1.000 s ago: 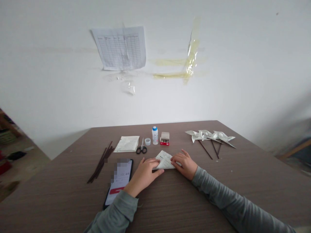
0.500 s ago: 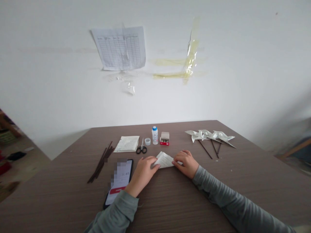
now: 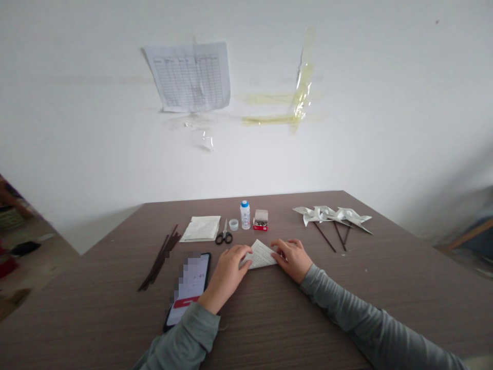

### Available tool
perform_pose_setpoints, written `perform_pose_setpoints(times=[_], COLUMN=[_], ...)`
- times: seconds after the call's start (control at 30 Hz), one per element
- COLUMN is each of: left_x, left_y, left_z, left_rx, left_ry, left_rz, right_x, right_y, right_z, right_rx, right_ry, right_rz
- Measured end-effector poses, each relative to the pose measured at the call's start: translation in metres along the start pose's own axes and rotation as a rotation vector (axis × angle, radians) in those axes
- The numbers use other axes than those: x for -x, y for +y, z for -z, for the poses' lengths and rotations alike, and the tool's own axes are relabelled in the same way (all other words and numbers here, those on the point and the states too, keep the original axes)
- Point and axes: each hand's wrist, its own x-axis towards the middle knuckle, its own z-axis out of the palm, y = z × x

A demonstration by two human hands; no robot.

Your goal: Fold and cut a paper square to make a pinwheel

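Note:
A printed sheet of paper [image 3: 262,255], folded into a triangle, lies on the table with its peak pointing away from me. My left hand [image 3: 229,270] has its left corner between thumb and fingers. At the right corner, the thumb and fingertips of my right hand [image 3: 294,259] are closed on the paper's edge. Just beyond the paper are black-handled scissors [image 3: 224,236], a small clear cup [image 3: 233,224], a white bottle with a blue cap [image 3: 245,215] and an opened red box [image 3: 261,221] of small items.
A stack of paper squares [image 3: 201,228] lies behind, left of the scissors. Several dark sticks [image 3: 158,262] and a phone [image 3: 188,290] rest on the left. Paper pinwheels [image 3: 332,215] on sticks lie at the back right. A printed sheet [image 3: 188,77] is taped to the wall.
The paper's loose flap now lies flatter, giving a plain triangle. My right hand has shifted slightly to the left along its right corner; my left hand has stayed nearly still.

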Motion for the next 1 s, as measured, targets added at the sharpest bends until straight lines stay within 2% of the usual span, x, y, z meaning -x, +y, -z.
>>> perform_pose_setpoints(times=[0.1, 0.23, 0.4, 0.7, 0.9, 1.0], left_x=[0.000, 0.001, 0.003, 0.001, 0.001, 0.001], left_y=[0.006, 0.009, 0.007, 0.007, 0.003, 0.004], left_z=[0.005, 0.008, 0.005, 0.006, 0.005, 0.005], left_rx=[-0.087, -0.119, -0.117, -0.129, -0.088, -0.105], left_ry=[-0.102, -0.132, -0.132, -0.101, -0.085, -0.078], left_rz=[0.054, 0.070, 0.016, 0.041, 0.022, 0.025], right_x=[0.002, 0.005, 0.008, 0.002, 0.004, 0.006], right_y=[-0.004, -0.008, -0.015, -0.018, -0.016, -0.016], right_z=[0.008, 0.017, 0.023, 0.021, 0.023, 0.022], right_rx=[0.029, 0.060, 0.065, 0.115, 0.099, 0.104], right_ry=[0.000, -0.011, -0.048, -0.040, -0.090, -0.065], right_rz=[0.035, 0.052, 0.027, 0.014, 0.004, 0.022])
